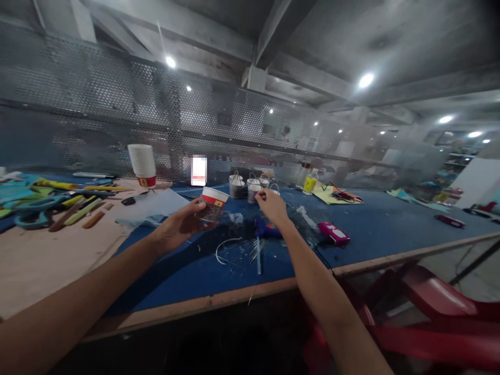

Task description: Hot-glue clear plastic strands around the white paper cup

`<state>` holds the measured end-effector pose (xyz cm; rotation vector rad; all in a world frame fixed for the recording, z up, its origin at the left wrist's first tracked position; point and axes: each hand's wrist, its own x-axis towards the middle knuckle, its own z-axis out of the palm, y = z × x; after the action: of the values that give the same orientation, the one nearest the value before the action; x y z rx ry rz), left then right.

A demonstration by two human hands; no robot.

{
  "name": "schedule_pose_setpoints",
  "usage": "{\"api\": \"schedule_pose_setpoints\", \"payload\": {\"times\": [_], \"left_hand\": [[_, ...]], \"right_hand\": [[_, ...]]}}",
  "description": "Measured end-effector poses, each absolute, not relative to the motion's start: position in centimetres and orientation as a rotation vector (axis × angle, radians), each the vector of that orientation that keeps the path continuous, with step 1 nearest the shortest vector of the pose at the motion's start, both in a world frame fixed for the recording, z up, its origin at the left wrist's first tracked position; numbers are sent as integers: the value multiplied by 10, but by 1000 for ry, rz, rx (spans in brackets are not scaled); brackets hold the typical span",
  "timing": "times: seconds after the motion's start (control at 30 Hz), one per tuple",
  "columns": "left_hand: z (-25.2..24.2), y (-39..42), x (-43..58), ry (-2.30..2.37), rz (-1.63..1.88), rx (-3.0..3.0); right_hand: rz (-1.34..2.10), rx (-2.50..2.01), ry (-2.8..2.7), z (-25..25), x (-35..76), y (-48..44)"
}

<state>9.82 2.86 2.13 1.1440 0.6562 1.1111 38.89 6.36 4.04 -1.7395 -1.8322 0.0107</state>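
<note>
Blue table (363,229) beneath concrete ceiling (219,31), left grip (177,226) around paper cup (214,197), right grip (274,208) narrow, contents unclear

Bare hands (177,226), seemingly slim forearms (94,281)

Workshop: concrete beams (276,32) overhead, perforated metal screen (211,114) behind blue-topped bench (375,226), scissors (41,204), glue gun (270,229)

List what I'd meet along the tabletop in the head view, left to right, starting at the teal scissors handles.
Teal scissors handles → stack of paper cups → left hand → held paper cup → leftmost small handled bucket → right hand → yellow-labelled bottle → pink box.
</note>
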Motion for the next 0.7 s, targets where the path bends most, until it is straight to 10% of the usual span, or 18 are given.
{"api": "schedule_pose_setpoints", "payload": {"times": [0.7], "left_hand": [[15,43,92,623,1143,1103]], "right_hand": [[76,-1901,-2379,25,433,6]]}}
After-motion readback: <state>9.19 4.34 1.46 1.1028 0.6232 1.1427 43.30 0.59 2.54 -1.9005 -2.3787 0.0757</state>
